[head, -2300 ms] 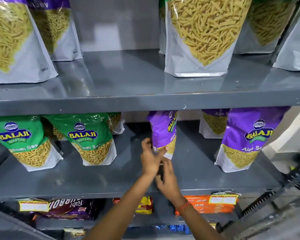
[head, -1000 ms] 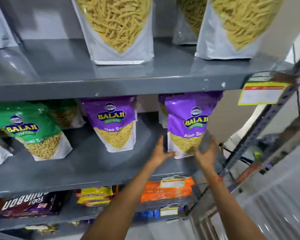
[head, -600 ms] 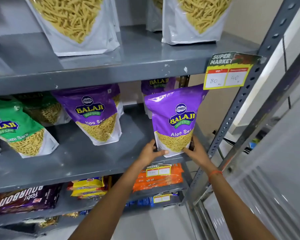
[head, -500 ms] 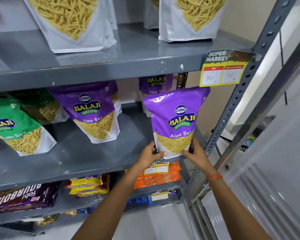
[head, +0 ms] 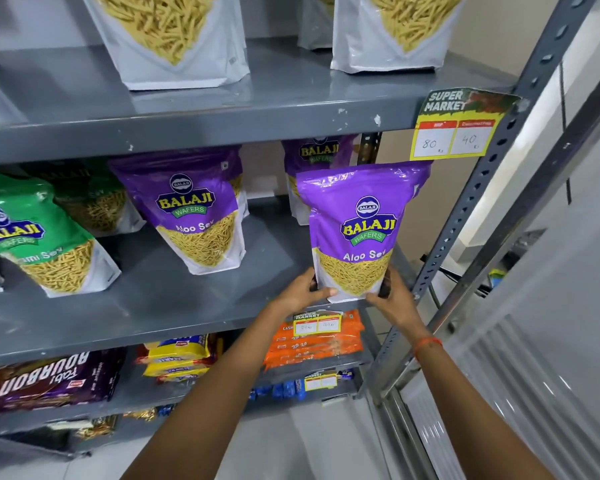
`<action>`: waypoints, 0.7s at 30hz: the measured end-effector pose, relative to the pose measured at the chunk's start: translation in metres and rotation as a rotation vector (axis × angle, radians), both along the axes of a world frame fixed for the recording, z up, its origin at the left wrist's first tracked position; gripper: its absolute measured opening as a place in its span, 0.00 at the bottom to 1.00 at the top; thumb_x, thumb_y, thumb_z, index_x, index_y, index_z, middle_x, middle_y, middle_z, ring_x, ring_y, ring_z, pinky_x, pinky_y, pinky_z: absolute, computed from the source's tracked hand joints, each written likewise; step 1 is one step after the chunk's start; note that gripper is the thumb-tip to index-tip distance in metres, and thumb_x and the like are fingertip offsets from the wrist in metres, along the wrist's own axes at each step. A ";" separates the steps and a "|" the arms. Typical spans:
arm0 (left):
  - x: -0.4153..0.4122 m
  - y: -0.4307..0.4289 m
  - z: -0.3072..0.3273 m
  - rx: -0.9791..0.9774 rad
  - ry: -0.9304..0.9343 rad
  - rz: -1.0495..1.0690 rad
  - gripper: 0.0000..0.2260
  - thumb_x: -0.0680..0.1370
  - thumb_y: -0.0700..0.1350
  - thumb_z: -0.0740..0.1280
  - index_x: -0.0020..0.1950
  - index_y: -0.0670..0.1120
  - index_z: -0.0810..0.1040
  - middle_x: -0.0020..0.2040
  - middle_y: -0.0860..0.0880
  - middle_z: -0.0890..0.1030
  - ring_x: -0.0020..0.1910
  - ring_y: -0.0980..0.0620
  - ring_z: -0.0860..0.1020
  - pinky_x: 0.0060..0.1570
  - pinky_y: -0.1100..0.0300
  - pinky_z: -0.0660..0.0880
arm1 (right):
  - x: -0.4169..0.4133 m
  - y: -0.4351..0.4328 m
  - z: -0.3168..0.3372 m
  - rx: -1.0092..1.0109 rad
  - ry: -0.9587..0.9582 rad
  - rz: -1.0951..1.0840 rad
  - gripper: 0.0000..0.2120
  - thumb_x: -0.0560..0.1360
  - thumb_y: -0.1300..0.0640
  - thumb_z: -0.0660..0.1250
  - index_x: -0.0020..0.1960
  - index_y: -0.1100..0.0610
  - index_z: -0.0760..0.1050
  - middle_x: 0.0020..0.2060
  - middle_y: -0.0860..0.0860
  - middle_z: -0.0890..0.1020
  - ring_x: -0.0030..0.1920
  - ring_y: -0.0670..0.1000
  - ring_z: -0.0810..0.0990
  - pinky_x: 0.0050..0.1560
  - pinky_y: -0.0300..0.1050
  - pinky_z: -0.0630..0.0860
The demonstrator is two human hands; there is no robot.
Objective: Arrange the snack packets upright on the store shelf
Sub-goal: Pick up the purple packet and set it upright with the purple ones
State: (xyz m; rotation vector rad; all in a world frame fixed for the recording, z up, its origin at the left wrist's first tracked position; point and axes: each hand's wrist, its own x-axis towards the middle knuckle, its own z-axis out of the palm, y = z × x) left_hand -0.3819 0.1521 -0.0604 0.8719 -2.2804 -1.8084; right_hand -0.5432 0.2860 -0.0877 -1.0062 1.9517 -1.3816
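Note:
A purple Aloo Sev packet point(head: 359, 216) stands upright at the right front of the grey middle shelf point(head: 160, 306). My left hand point(head: 303, 291) grips its lower left corner and my right hand point(head: 390, 299) grips its lower right corner. Another purple Aloo Sev packet point(head: 194, 209) stands to its left, tilted slightly. A third purple packet point(head: 317, 154) stands behind the held one, mostly hidden. Green packets point(head: 35, 237) stand at the shelf's left end.
White packets point(head: 174, 39) stand on the upper shelf. A yellow price tag point(head: 454, 129) hangs on that shelf's right edge. The perforated grey upright point(head: 465, 209) rises just right of my right hand. Orange point(head: 319, 337), yellow and dark biscuit packs lie on the lower shelf.
My hands moved from the centre packet to the right-hand purple packet and took hold of its bottom corners. The packet came forward and now stands straighter at the shelf's front edge.

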 end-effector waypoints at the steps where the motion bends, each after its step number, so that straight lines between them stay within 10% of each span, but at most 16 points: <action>1: 0.003 0.001 0.000 -0.019 0.004 -0.009 0.31 0.74 0.44 0.69 0.73 0.46 0.57 0.72 0.46 0.68 0.70 0.47 0.68 0.62 0.62 0.67 | 0.006 -0.002 0.000 -0.008 0.030 -0.029 0.35 0.67 0.55 0.71 0.69 0.54 0.60 0.65 0.56 0.73 0.64 0.55 0.73 0.65 0.62 0.71; 7: 0.059 0.007 0.008 -0.422 0.246 0.360 0.39 0.73 0.53 0.68 0.76 0.49 0.48 0.77 0.54 0.52 0.75 0.59 0.53 0.71 0.66 0.54 | 0.117 -0.009 0.025 -0.313 0.385 -0.532 0.26 0.72 0.55 0.57 0.68 0.62 0.62 0.64 0.63 0.68 0.66 0.53 0.64 0.69 0.30 0.53; 14: 0.164 -0.072 0.007 -0.581 0.348 0.883 0.46 0.69 0.61 0.66 0.75 0.43 0.43 0.76 0.50 0.48 0.76 0.54 0.50 0.75 0.57 0.50 | 0.217 -0.125 0.035 -0.317 0.294 -0.062 0.21 0.76 0.53 0.56 0.66 0.60 0.66 0.60 0.59 0.73 0.63 0.54 0.70 0.67 0.42 0.64; 21: 0.196 -0.199 -0.014 -0.115 0.177 0.409 0.39 0.62 0.45 0.78 0.69 0.43 0.64 0.68 0.41 0.73 0.64 0.46 0.73 0.59 0.62 0.74 | 0.181 -0.230 0.036 -0.011 -0.043 0.072 0.40 0.68 0.72 0.69 0.72 0.69 0.49 0.71 0.62 0.61 0.70 0.55 0.62 0.64 0.28 0.58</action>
